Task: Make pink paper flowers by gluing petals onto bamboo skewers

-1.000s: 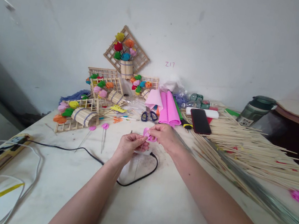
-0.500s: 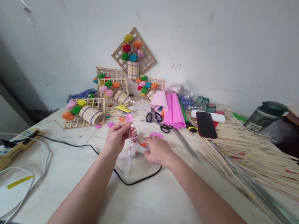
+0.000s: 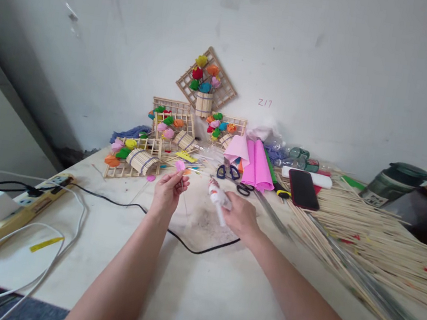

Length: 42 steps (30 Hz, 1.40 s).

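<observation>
My left hand [image 3: 170, 188] is closed in a pinch on a thin wire stem [image 3: 184, 204] that slants down to the right. A pink paper petal [image 3: 180, 166] stands at the top of that stem, just above my fingertips. To the right, my right hand [image 3: 241, 213] is wrapped round a white hot glue gun [image 3: 218, 196], its nozzle pointing up and to the left, away from my wrist. The glue gun and the stem are apart. A loose pink paper piece [image 3: 150, 178] lies on the table left of my left hand.
Stick lattices with paper flowers [image 3: 132, 159] stand at the back left. Scissors [image 3: 229, 172], pink paper [image 3: 256, 167], a phone [image 3: 304, 189] and many thin sticks [image 3: 369, 222] lie to the right. A power strip [image 3: 13, 217] and black cord [image 3: 110, 199] are left.
My right hand has picked up the glue gun from the table and lifted it. My left hand still holds the stem. The whole view has shifted slightly.
</observation>
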{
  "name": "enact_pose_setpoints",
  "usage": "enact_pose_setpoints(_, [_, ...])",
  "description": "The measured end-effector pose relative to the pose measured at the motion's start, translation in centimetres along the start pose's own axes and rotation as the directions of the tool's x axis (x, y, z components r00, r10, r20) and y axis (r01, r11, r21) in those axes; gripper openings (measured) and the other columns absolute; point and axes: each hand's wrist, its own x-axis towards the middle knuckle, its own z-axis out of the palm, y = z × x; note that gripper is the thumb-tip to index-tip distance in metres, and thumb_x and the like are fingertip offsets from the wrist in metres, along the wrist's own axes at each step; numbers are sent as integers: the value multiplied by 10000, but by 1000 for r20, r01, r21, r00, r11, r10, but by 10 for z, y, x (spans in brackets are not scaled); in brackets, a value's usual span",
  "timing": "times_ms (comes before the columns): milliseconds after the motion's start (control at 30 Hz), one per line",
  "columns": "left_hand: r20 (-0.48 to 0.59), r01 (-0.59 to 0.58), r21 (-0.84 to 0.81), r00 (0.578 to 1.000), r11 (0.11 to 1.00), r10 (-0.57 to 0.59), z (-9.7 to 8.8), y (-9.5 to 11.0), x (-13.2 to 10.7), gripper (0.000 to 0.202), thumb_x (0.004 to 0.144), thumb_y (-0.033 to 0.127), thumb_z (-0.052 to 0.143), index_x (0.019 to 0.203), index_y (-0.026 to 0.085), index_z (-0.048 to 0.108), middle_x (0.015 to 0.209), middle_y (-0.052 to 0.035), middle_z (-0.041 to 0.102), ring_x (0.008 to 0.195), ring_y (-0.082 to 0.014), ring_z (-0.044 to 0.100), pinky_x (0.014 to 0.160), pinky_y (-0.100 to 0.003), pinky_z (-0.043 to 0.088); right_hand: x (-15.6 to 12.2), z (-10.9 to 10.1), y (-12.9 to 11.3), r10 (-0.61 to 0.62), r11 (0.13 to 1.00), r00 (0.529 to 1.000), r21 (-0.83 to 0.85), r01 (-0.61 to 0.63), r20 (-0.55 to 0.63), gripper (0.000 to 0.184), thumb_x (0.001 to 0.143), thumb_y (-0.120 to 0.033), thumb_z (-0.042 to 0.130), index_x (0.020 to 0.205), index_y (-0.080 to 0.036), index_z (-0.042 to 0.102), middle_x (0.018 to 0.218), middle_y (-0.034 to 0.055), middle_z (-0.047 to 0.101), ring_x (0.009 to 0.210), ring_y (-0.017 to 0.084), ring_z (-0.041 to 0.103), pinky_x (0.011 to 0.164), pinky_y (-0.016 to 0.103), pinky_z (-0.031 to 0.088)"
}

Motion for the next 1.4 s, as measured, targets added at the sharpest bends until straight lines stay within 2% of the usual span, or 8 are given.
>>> enact_pose_setpoints(67, [28,39,21,999,999,-40,0,-7,-1,234,570,225,735,735,105,621,589,-14,623,491,-69,567,468,-152,430,3,-11,4,72,977,996,206,-59,-56,250,767,-348,506,939,-184,584,804,63,641,719,195,589,612,274,415])
enact_pose_setpoints(133, [69,95,47,993,994,-98,1,-14,-2,247,580,242,734,751,103,621,589,-24,625,502,-85,577,476,-167,438,4,-24,3,102,874,995,479,-80,-21,294,780,-393,490,947,-164,569,730,39,619,591,152,557,539,252,423])
enact_pose_setpoints(200, [103,145,70,983,987,-152,2,-20,-5,253,593,257,730,762,104,621,595,-31,629,510,-91,581,493,-180,448,3,-38,-2,49,742,998,668,-63,39,342,788,-441,476,953,-151,553,670,16,588,506,120,508,485,236,423])
enact_pose_setpoints(267, [132,181,90,973,979,-192,3,-25,-7,246,600,265,727,754,105,621,604,-36,633,514,-93,582,504,-188,452,0,-52,-8,6,680,999,732,-41,50,357,794,-468,466,900,-139,554,628,7,561,466,101,481,453,224,413])
enact_pose_setpoints(467, [190,220,140,951,965,-244,5,-29,-11,245,613,276,720,762,107,624,615,-37,637,505,-94,575,493,-195,436,-2,-74,-13,8,680,982,720,-143,187,423,812,-533,409,773,-133,541,604,12,568,388,68,447,413,214,388])
enact_pose_setpoints(1000, [234,239,151,934,959,-269,7,-29,-14,229,625,271,712,762,111,621,611,-37,634,505,-97,577,491,-195,424,-2,-75,-15,10,794,967,585,-164,256,429,830,-510,391,699,-136,554,459,-11,493,402,85,474,416,198,397])
enact_pose_setpoints(1233, [243,238,137,933,962,-266,6,-32,-13,194,636,259,704,736,114,624,610,-39,638,503,-102,578,494,-202,428,1,-73,-13,5,799,971,582,-148,239,400,827,-494,402,691,-139,527,557,-3,520,378,64,463,395,194,393])
enact_pose_setpoints(1400, [244,235,132,934,963,-262,6,-32,-13,194,633,260,706,737,117,627,614,-41,641,510,-107,582,503,-209,432,0,-75,-12,20,789,971,592,-161,238,397,824,-503,398,740,-140,535,520,-13,505,372,70,458,391,193,390])
